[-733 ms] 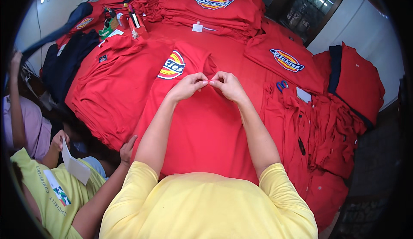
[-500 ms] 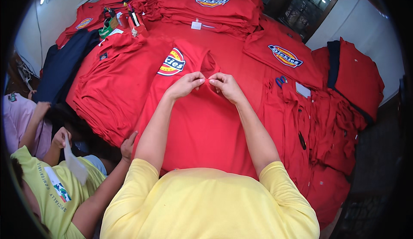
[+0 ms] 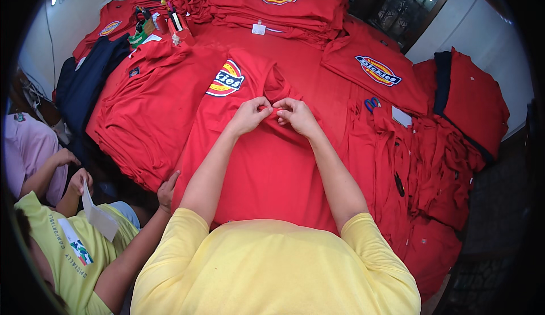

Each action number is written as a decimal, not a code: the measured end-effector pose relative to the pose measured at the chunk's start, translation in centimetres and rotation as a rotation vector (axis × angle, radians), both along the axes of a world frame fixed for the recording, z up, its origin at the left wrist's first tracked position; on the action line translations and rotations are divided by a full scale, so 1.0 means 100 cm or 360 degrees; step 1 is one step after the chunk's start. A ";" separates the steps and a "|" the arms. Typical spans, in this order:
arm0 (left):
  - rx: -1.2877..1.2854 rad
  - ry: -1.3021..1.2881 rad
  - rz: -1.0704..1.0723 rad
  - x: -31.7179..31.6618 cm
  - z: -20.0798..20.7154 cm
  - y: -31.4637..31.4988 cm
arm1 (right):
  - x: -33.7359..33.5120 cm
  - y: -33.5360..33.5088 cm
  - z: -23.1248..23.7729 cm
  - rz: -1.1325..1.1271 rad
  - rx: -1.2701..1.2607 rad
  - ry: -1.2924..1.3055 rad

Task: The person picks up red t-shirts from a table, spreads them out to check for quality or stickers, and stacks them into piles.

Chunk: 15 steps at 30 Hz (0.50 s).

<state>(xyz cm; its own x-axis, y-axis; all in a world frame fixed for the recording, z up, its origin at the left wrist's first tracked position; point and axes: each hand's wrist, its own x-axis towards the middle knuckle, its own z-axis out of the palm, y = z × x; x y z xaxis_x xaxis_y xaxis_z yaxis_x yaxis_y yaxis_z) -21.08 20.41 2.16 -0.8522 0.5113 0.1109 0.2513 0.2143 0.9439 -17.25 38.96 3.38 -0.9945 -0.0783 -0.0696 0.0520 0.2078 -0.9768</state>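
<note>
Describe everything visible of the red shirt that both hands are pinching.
The red shirt looks like soft fabric, lying spread out, its near end hidden by the person's yellow top. An emblem in blue, white, yellow and red shows partly at its far left. Right of that, the cloth gathers around a rumpled opening; just below, the left hand and right hand pinch it. Red garments lie along its left; whether a co-worker's hand touches it is unclear.

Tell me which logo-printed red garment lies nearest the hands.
The central garment, under the left hand and right hand; its logo is partly hidden; the others lie farther away.
</note>
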 end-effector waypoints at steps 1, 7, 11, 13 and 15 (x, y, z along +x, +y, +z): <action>0.0024 0.0027 0.0047 -0.001 -0.010 0.001 | 0.001 -0.002 -0.001 0.0020 0.0058 -0.0024; -0.0083 0.0277 0.0278 0.020 0.012 -0.006 | 0.001 0.009 -0.005 0.0003 -0.0071 -0.0027; -0.0994 0.0869 0.0783 0.040 0.025 -0.068 | -0.001 0.037 0.011 -0.0252 -0.0124 0.0114; -0.1487 0.0776 0.0981 0.057 0.019 -0.104 | 0.003 0.044 0.025 -0.0547 0.0618 0.0361; -0.1678 0.0627 0.1060 0.071 0.010 -0.130 | 0.011 0.032 0.046 -0.0641 0.1237 0.0672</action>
<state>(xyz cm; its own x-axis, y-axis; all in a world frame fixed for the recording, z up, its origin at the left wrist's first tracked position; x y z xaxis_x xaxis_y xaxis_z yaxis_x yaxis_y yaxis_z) -13.94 7.42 3.18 -0.9762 0.0001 0.2167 0.0300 0.9904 0.1347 -16.17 42.12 8.02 -0.8916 0.1904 0.4108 -0.0629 0.8464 -0.5289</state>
